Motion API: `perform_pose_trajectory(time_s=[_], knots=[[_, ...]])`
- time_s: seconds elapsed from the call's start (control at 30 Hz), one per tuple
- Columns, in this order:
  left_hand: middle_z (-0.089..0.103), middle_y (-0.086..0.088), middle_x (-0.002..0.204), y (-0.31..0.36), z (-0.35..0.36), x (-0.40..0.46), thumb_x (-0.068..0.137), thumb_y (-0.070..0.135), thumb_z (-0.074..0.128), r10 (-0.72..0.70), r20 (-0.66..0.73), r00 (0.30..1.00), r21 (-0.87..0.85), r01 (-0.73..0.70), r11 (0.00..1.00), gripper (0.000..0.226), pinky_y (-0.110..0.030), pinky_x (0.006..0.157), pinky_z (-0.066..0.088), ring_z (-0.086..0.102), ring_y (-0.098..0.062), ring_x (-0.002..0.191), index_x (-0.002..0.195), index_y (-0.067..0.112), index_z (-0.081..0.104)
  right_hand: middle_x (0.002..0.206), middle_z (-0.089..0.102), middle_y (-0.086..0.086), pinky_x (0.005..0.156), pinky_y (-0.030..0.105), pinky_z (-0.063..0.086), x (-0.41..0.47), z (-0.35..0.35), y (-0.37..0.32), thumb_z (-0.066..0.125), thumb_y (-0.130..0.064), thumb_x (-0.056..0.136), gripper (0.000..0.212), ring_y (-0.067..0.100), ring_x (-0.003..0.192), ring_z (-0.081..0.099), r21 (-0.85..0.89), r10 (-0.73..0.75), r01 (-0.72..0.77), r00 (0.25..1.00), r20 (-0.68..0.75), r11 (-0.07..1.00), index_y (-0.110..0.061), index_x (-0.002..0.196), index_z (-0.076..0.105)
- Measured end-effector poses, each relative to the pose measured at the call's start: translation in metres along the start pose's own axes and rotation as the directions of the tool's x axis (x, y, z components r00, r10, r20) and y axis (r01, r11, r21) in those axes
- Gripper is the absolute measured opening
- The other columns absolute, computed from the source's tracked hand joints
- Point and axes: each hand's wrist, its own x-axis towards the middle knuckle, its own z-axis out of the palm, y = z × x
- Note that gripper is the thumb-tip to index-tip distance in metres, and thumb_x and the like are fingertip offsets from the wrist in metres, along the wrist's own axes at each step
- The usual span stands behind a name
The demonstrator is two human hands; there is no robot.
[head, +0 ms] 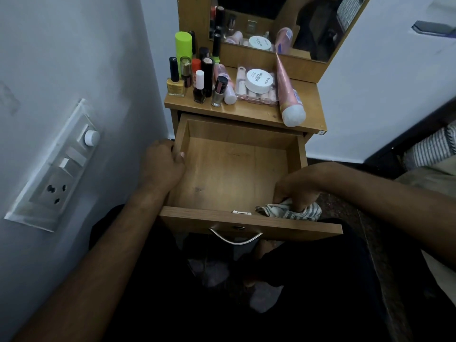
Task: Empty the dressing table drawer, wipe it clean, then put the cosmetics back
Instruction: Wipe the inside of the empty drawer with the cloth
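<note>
Drawer (237,169) pulled out, wooden floor bare, metal handle (235,236) on its front. Left hand (164,162) curled over the drawer's left wall, fingers gripping the edge. Right hand (297,190) down in the near right corner, fingers bunched around a striped cloth (290,212), cloth pressed against the inside of the front panel.

Cosmetics up on the tabletop (249,112) behind the drawer. At left, a cluster of upright bottles: yellow polish (175,87), dark polish (199,93), glittery polish (218,93), green-capped can (183,49) at the back. In the middle, a clear case (256,91) with a white jar (259,80) on top; lid lettering partly legible, "zudio" on one side, the other line too blurred to read surely. At right, a pink tube (288,95) standing cap down, leaning on the mirror (276,23) frame; print on it unreadable.

Switchboard (56,174) on the left wall.
</note>
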Motion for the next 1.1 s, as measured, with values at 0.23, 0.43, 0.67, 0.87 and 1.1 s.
perform_pose_trajectory(time_s=[0.23,0.43,0.67,0.87,1.1], knots=[[0.067,-0.012,0.102,-0.001,-0.001,0.001,0.099,0.022,0.058,0.017,0.010,1.000,-0.021,-0.017,1.000,0.024,-0.030,0.071,0.039,0.054,-0.016,0.083,0.112,0.005,0.068,0.113,0.069,0.004,0.087,0.037,0.058,-0.003,0.000,-0.012,0.063,-0.006,0.092,0.030,0.024,0.105,0.065,-0.215,0.003,-0.017,0.998,-0.067,0.976,-0.016,0.121,0.068],[0.067,-0.011,0.107,0.001,-0.003,-0.001,0.098,0.021,0.058,0.014,0.006,1.000,-0.041,-0.014,0.999,0.025,-0.030,0.075,0.040,0.053,-0.014,0.086,0.116,0.005,0.067,0.119,0.067,0.007,0.100,0.035,0.044,-0.003,0.012,-0.034,0.064,-0.019,0.096,0.029,0.025,0.112,0.062,-0.548,0.079,-0.162,0.982,-0.171,0.821,-0.011,0.124,0.064],[0.066,-0.011,0.107,0.002,-0.004,-0.004,0.098,0.020,0.058,0.017,0.007,1.000,-0.044,-0.016,0.999,0.025,-0.030,0.074,0.039,0.052,-0.014,0.086,0.117,0.005,0.066,0.131,0.060,0.004,0.098,0.039,0.034,0.006,0.014,-0.034,0.058,-0.038,0.100,0.032,0.025,0.125,0.045,-0.619,0.181,-0.370,0.920,-0.348,0.693,-0.020,0.126,0.063],[0.065,-0.010,0.104,0.000,-0.002,-0.003,0.098,0.022,0.058,0.001,-0.003,1.000,-0.043,-0.001,0.999,0.024,-0.020,0.062,0.033,0.054,-0.016,0.085,0.114,0.006,0.068,0.103,0.058,0.002,0.073,0.029,0.041,0.014,-0.007,-0.011,0.059,-0.032,0.099,0.023,0.019,0.097,0.051,-0.365,0.299,-0.524,0.800,-0.520,0.769,-0.017,0.115,0.065],[0.053,-0.002,0.094,0.001,-0.004,-0.002,0.098,0.021,0.058,-0.005,-0.011,1.000,-0.031,0.004,1.000,0.021,-0.015,0.057,0.028,0.049,-0.012,0.080,0.109,0.006,0.067,0.092,0.069,-0.003,0.080,0.028,0.051,0.030,-0.027,0.017,0.066,-0.030,0.095,0.012,0.015,0.083,0.057,-0.177,0.338,-0.608,0.633,-0.696,0.774,-0.019,0.096,0.072]])
